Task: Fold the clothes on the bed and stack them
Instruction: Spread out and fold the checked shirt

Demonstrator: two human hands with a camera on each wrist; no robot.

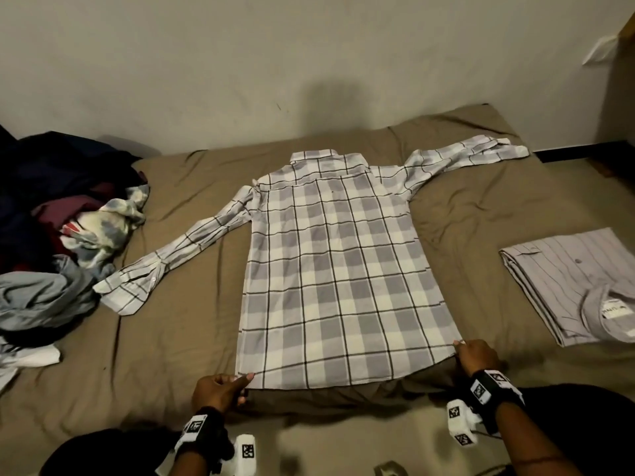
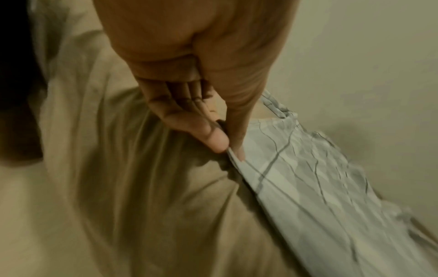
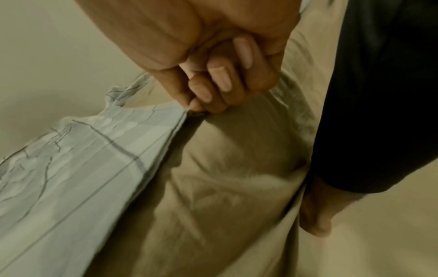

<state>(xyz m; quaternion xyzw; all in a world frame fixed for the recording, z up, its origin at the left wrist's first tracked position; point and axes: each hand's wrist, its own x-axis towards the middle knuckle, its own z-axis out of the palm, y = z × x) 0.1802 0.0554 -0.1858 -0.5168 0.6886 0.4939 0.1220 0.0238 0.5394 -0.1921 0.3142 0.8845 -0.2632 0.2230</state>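
- Our left hand [image 1: 220, 389] pinches the plaid shirt [image 1: 340, 269] at its near-left hem corner.
- Our right hand [image 1: 476, 359] pinches the near-right corner.
- The shirt lies spread on the bed [image 1: 171, 338].

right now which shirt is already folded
The striped shirt, a neat rectangle at the right. The plaid shirt lies spread flat, sleeves out.

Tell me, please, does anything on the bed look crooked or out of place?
Nothing is damaged. The plaid shirt lies flat, but its sleeves spread unevenly: one points toward the clothes pile, the other toward the wall. Left hand and right hand pinch its hem corners.
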